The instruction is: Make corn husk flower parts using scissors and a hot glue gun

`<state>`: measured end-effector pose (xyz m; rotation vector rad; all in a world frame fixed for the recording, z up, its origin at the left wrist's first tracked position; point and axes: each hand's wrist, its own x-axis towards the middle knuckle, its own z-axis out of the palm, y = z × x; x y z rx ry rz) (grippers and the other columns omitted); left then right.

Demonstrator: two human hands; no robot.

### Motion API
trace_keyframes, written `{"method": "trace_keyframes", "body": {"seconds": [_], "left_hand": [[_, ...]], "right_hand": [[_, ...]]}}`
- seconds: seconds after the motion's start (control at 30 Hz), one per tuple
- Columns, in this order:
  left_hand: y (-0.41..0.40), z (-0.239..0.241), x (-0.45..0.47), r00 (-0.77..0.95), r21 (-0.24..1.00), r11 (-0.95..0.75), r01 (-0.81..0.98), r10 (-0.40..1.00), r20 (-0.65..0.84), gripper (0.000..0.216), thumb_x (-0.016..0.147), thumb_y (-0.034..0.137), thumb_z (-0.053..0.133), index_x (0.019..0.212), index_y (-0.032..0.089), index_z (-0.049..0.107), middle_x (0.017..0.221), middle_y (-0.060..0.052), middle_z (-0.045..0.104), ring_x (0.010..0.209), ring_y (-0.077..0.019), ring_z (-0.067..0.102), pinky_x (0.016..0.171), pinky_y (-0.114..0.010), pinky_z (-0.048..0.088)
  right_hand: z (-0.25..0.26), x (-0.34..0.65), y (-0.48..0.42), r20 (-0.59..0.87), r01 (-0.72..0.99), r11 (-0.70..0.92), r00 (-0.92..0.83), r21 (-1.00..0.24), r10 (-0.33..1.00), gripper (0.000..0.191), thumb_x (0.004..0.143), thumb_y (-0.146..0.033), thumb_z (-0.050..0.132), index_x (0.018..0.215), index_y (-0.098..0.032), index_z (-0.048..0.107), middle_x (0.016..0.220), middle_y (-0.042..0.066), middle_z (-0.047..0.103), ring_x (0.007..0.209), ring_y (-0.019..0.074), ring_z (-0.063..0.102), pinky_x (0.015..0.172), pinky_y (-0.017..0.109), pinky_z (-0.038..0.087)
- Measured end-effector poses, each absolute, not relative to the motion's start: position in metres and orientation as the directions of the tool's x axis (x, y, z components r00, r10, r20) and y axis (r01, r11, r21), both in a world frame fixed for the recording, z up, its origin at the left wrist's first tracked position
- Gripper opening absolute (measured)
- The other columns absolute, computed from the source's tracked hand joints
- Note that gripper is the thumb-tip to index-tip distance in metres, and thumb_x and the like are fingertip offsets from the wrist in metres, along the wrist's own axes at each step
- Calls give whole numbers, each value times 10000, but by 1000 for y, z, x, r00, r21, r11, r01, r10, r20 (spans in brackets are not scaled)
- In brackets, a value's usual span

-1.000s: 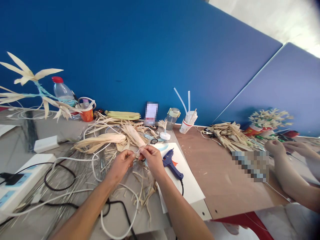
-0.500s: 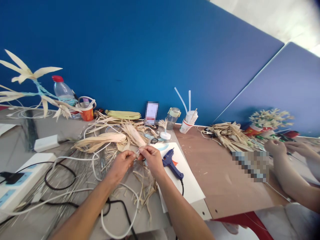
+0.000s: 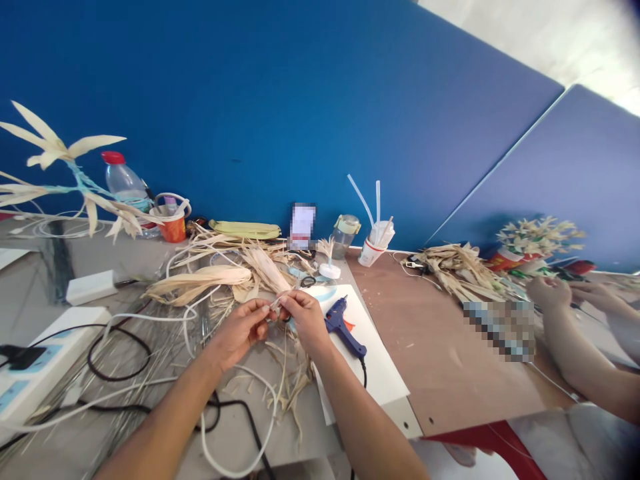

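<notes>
Head view: left hand (image 3: 241, 331) and right hand (image 3: 307, 319), close together, both pinching a small pale strip (image 3: 275, 305) above the table (image 3: 311, 439); glue gun (image 3: 345, 328) just right, dry husks (image 3: 203, 284) beyond, blue partition (image 3: 300, 100) behind.

The husks (image 3: 200, 283) look dry, papery and matt, ridged lengthwise. The glue gun (image 3: 344, 330) is smooth plastic, the sheet (image 3: 377, 380) under it smooth paper. The bottle (image 3: 120, 179) is clear, glossy plastic; the desk (image 3: 430, 347) looks wooden, faintly shiny; the partition (image 3: 300, 100) is smooth.
</notes>
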<state>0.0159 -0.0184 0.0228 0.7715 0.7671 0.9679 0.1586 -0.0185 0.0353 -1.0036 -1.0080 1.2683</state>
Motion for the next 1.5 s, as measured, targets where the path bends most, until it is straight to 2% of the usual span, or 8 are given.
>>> {"method": "trace_keyframes", "body": {"seconds": [0.23,0.43,0.67,0.83,1.03,1.23,1.4,1.5], "left_hand": [[-17,19,17,321,834,334,-440,926,-202,193,658,232,760,735,135,611,642,3,621,416,-30,444,415,-158,323],[-19,26,20,276,836,308,-454,941,-197,221,609,236,779,711,136,610,610,11,617,416,-35,457,423,-158,341],[-21,25,26,161,921,175,-348,979,-126,221,625,280,738,742,146,606,608,10,636,429,-57,484,444,-179,355],[-21,22,28,108,965,103,-241,991,-79,205,653,298,693,770,157,601,533,28,608,436,-92,514,459,-205,371],[-22,22,28,94,993,6,-120,996,6,157,707,301,632,778,163,609,521,23,606,482,-129,551,514,-248,425],[-26,21,28,138,992,-59,-113,988,74,179,754,314,600,851,165,624,588,7,631,568,-151,587,592,-277,457],[-24,18,28,88,994,-55,-91,994,63,169,744,333,632,770,167,616,543,26,582,523,-126,526,553,-252,412],[-21,16,29,63,990,-14,-140,998,23,164,717,319,658,740,166,607,551,34,566,515,-110,496,542,-238,387]], "right_hand": [[34,157,-19,-8,-294,-2,19,-956,1000,125,663,-271,655,722,-162,639,560,-34,578,472,82,476,516,220,375],[27,154,-20,-69,-214,-75,-35,-974,997,69,650,-231,623,671,-166,616,579,-20,603,482,90,479,513,222,364],[28,152,-21,-44,-183,-46,-15,-982,999,53,647,-214,600,643,-172,567,564,-34,589,507,96,489,523,222,383],[31,151,-22,-38,-201,-38,-8,-979,999,71,652,-228,607,662,-177,560,585,-41,574,546,103,523,555,228,415],[29,150,-22,-17,-207,-15,11,-978,1000,81,659,-242,609,678,-179,561,590,-42,569,539,102,507,543,230,423],[27,151,-20,5,-217,13,36,-976,999,87,670,-250,606,676,-181,553,562,-53,528,510,94,471,518,222,408],[26,150,-20,8,-227,6,-7,-974,1000,93,654,-242,624,677,-186,554,596,-48,539,546,105,505,561,238,430],[23,149,-20,12,-243,7,-19,-970,1000,85,645,-227,626,686,-186,564,615,-47,550,554,107,513,586,249,440]]}}
